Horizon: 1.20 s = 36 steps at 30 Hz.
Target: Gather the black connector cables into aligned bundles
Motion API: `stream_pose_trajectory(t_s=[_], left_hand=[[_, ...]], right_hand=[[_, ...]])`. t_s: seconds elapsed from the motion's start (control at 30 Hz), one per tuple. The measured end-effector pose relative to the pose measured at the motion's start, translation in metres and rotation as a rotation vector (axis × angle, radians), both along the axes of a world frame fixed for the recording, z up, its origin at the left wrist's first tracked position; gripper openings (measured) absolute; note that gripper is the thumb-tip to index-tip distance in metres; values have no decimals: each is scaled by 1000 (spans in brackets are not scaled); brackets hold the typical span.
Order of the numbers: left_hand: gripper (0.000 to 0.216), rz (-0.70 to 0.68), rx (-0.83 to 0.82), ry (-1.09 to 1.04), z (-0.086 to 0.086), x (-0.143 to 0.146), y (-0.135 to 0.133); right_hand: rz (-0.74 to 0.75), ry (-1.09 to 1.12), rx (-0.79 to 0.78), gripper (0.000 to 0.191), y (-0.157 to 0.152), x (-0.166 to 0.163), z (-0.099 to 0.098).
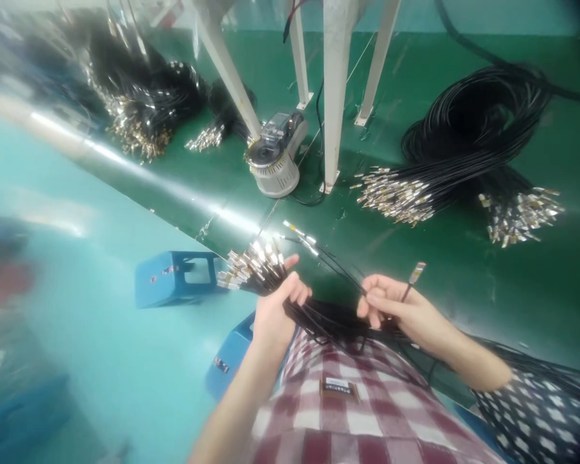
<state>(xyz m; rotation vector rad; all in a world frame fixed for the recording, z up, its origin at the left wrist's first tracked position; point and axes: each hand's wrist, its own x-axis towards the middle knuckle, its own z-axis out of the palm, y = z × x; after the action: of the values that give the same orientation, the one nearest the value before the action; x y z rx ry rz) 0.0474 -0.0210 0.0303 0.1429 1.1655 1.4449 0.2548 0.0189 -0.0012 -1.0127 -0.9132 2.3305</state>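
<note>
My left hand [276,316] clasps a black cable bundle [319,316]; my right hand [399,303], partly hiding it, pinches loose cables [325,257] at the green tabletop [444,264].

1 left hand [276,316], 1 right hand [396,301], 1 gripped cable bundle [326,316], 2 connector clusters [399,194] at right, 4 white legs [337,96], 1 round-bodied machine [274,179], 2 in-focus blue stools [153,283], 1 apron label [338,389].

You have white legs [336,96] beside and beyond the round machine [273,177], and two blue stools [158,282] nearer you than it.
</note>
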Motion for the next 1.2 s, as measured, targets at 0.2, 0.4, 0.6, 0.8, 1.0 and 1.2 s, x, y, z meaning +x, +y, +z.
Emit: stream_pose_trajectory(t_s=[0.2,0.4,0.6,0.8,1.0,1.2], left_hand=[[30,7,2,36,12,12,4],[19,-22,-1,36,19,20,0],[19,-114,7,46,22,22,-6],[16,-18,-28,46,19,19,-11],[15,-100,4,147,17,16,-16],[13,-172,102,161,17,14,-17]], right_hand=[[-22,120,-43,19,-38,4,0],[-41,166,-3,25,-42,-3,3],[-61,193,50,28,-39,-15,4],[71,87,77,28,-49,1,5],[142,39,85,28,-57,15,7],[230,-7,103,31,-56,11,11]])
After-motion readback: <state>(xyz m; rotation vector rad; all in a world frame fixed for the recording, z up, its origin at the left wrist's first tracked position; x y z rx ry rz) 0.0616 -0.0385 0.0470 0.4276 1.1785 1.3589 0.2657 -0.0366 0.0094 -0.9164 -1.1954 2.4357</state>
